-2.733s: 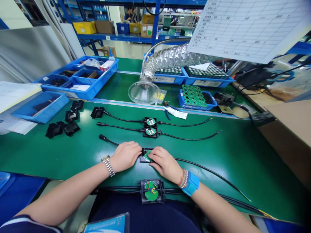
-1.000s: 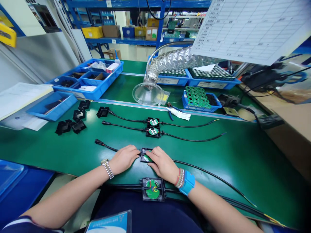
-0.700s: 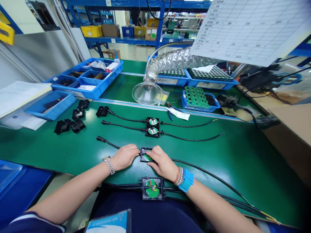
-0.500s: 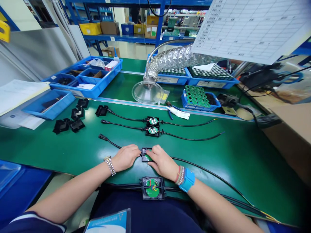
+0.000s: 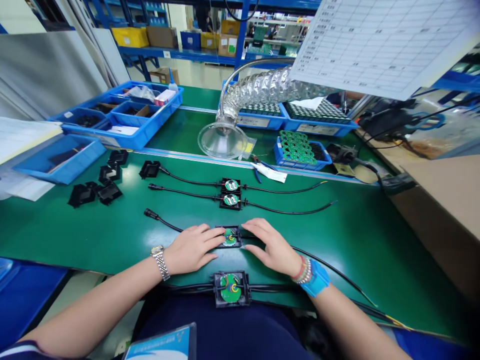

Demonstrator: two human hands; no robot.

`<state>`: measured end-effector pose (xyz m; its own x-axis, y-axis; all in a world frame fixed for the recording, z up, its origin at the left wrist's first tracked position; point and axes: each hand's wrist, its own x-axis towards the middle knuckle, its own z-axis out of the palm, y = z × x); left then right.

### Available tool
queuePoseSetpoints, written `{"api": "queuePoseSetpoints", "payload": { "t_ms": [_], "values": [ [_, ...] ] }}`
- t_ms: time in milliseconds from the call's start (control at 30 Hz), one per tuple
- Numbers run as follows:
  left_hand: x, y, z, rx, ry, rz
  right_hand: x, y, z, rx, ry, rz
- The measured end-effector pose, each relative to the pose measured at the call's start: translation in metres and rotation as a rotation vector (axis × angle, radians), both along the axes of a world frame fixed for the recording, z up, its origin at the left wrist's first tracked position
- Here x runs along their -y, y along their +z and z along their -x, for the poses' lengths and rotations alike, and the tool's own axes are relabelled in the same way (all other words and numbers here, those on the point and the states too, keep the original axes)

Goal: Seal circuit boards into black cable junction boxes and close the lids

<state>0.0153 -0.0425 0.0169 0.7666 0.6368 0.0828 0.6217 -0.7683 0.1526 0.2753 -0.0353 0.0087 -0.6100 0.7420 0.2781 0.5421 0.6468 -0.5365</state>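
Observation:
A small black plastic housing [image 5: 235, 244] with a round green circuit board [image 5: 229, 236] lies on the bench between my hands. My left hand [image 5: 193, 248] is open, its fingers stretched over the housing's left edge and fingertips against it; the cable entry there is hidden. To the right of the housing, my right hand [image 5: 273, 247] is open, thumb and fingers apart around the black cable [image 5: 326, 265]. The cable's plug end [image 5: 151, 214] lies to the left. Nearer my body sits a larger black housing [image 5: 221, 302], also with a green board and cables from both sides.
Two wired housings [image 5: 230, 201] lie beyond my hands. Loose black housings [image 5: 109, 192] are at the left, beside blue trays [image 5: 123, 142]. A fume extraction hood [image 5: 221, 142] hangs over the bench. Green circuit boards [image 5: 298, 147] stand in a blue bin, with blue-handled pliers [image 5: 257, 172] nearby.
My right hand has drawn back right from the housing and opened, uncovering the board. My left hand's fingers have spread out onto the housing's left edge. The view has shifted slightly.

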Motion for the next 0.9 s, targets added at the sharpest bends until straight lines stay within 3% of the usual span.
{"api": "queuePoseSetpoints", "payload": {
  "t_ms": [133, 333, 533, 900],
  "values": [
    [-0.007, -0.006, -0.011, -0.068, -0.05, -0.039, 0.001, -0.012, -0.004, 0.014, -0.062, 0.021],
    [-0.013, -0.005, -0.015, -0.088, -0.083, -0.047, -0.005, -0.026, 0.003, -0.08, -0.049, -0.029],
    [-0.012, -0.003, -0.016, -0.106, -0.085, -0.044, -0.009, -0.03, 0.0, -0.038, 0.016, -0.051],
    [-0.012, -0.007, -0.014, -0.048, -0.092, -0.033, -0.004, -0.03, 0.003, 0.023, -0.029, -0.073]
  ]
}}
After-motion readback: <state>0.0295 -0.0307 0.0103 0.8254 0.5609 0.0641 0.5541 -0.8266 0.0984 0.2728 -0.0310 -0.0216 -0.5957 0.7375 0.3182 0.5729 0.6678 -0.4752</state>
